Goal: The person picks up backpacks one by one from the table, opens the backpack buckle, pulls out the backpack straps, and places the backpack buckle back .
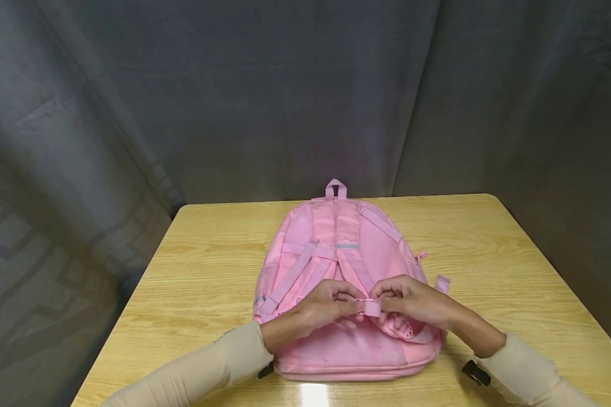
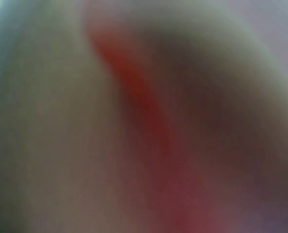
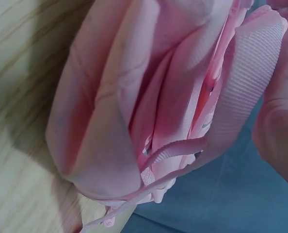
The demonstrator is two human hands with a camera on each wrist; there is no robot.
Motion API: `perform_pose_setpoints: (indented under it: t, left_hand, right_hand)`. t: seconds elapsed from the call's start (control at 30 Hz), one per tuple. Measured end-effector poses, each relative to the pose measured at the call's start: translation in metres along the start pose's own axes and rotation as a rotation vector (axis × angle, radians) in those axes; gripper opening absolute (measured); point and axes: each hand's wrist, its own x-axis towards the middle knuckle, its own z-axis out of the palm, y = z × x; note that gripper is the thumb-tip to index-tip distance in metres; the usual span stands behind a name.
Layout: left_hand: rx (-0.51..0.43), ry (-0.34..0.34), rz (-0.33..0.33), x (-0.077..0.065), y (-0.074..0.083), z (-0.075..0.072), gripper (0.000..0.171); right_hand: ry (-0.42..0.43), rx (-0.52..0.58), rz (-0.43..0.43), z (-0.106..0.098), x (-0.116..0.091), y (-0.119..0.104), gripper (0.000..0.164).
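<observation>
A pink backpack [image 1: 382, 237] lies on the table with its shoulder straps facing up. Over its lower half, my left hand [image 1: 318, 308] pinches one end of a small pink strap buckle [image 1: 370, 307]. From the other side my right hand [image 1: 420, 299] pinches the buckle's strap. Below the right hand hangs a looped bit of pink webbing with a plastic piece [image 1: 404, 329]. In the right wrist view, a broad webbing strap [image 3: 248, 73] runs up beside the right hand [image 3: 282, 116]. The left wrist view is too blurred to make out.
The wooden table [image 1: 209, 265] reaches out on both sides of the backpack. A grey curtain [image 1: 285, 102] hangs behind the table. A loose strap end [image 1: 442, 284] sticks out at the bag's right side, and a top loop [image 1: 336, 183] points away from me.
</observation>
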Motion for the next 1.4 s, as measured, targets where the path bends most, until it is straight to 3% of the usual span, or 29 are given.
perform_pose_setpoints:
  t: [0.5, 0.97, 1.4]
  left_hand:
    - [0.023, -0.014, 0.005, 0.0007, -0.0013, -0.0013, 0.018]
    - [-0.006, -0.046, -0.004, 0.0011, 0.0016, -0.0010, 0.015]
    - [0.046, -0.028, -0.003, 0.0019, 0.0006, -0.0013, 0.015]
  right_hand:
    - [0.032, -0.158, -0.056, 0.0020, 0.0029, -0.0023, 0.014]
    - [0.079, 0.009, 0.072, 0.0045, 0.0030, -0.0044, 0.016]
    - [0.059, -0.066, -0.031, 0.0058, 0.0038, -0.0009, 0.016]
